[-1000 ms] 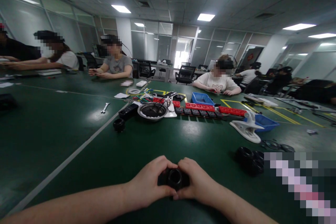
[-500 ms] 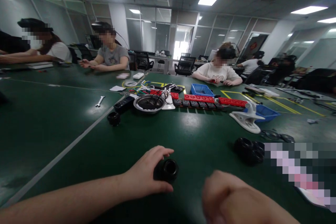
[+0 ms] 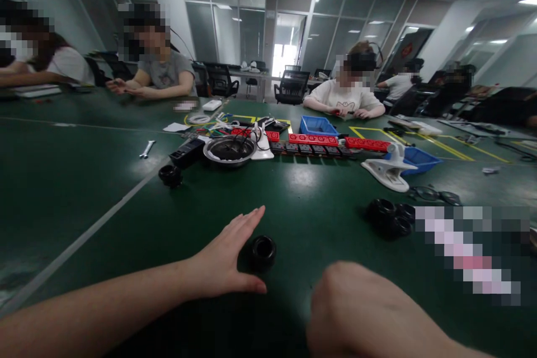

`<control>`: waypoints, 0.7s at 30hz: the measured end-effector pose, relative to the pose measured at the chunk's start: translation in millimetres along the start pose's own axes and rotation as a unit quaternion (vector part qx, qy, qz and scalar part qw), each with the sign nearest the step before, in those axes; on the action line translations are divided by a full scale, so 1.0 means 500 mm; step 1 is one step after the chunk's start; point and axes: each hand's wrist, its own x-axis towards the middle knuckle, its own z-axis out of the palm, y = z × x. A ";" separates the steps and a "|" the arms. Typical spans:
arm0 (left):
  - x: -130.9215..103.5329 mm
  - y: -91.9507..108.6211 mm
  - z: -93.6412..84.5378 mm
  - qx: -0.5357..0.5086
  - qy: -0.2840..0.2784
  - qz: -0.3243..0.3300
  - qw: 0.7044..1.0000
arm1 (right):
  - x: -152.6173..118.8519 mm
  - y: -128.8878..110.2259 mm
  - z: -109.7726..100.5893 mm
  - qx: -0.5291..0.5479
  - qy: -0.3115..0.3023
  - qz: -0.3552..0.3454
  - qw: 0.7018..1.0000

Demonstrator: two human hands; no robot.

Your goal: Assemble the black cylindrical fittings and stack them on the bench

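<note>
A short, black, hollow round part [image 3: 264, 253] stands on the dark green table, its round opening facing up. My left hand [image 3: 220, 260] is beside it on the left, thumb and fingers spread wide, with a gap between them and the part. To the right, low in the view, my right hand [image 3: 363, 307] is curled into a fist. Its fingertips are turned away from me, so whatever they may hold is hidden. Farther right, several similar black round parts [image 3: 388, 218] sit in a cluster. One more black round part [image 3: 170, 176] stands at the left, near the seam.
Mid-table there are a metal bowl [image 3: 230, 163], red power strips [image 3: 312, 140], a blue bin [image 3: 319, 126], a white clamp stand [image 3: 386, 172] and glasses [image 3: 434, 194]. A wrench [image 3: 147, 149] lies left. Across the table sit people, including one in white [image 3: 344, 98].
My left hand has opened wider and drawn off the black round part, which stays standing on the table. My right hand remains a fist, slightly farther left in view. The camera view has tilted down.
</note>
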 end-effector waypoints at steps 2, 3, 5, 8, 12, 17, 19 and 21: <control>0.003 0.002 -0.001 0.022 0.001 0.017 1.000 | 0.038 0.033 0.006 -0.016 0.004 0.024 1.000; 0.004 0.003 -0.002 0.035 0.002 0.023 0.999 | 0.051 0.056 0.017 -0.027 0.003 0.057 0.998; 0.006 0.006 -0.004 0.063 0.004 0.020 0.998 | 0.062 0.106 0.052 -0.023 0.015 0.140 0.990; 0.005 0.006 -0.009 0.112 0.004 0.000 0.994 | 0.052 0.164 0.106 0.014 -0.014 0.226 0.974; 0.000 -0.001 -0.018 0.157 -0.020 -0.011 0.987 | 0.039 0.185 0.136 -0.071 -0.131 0.267 0.952; -0.001 -0.006 -0.023 0.154 -0.037 0.003 0.987 | 0.044 0.179 0.136 -0.135 -0.221 0.278 0.925; 0.000 -0.006 -0.023 0.152 -0.036 0.005 0.988 | 0.045 0.177 0.135 -0.142 -0.230 0.278 0.922; -0.001 -0.005 -0.023 0.149 -0.039 0.009 0.988 | 0.047 0.176 0.136 -0.148 -0.233 0.281 0.919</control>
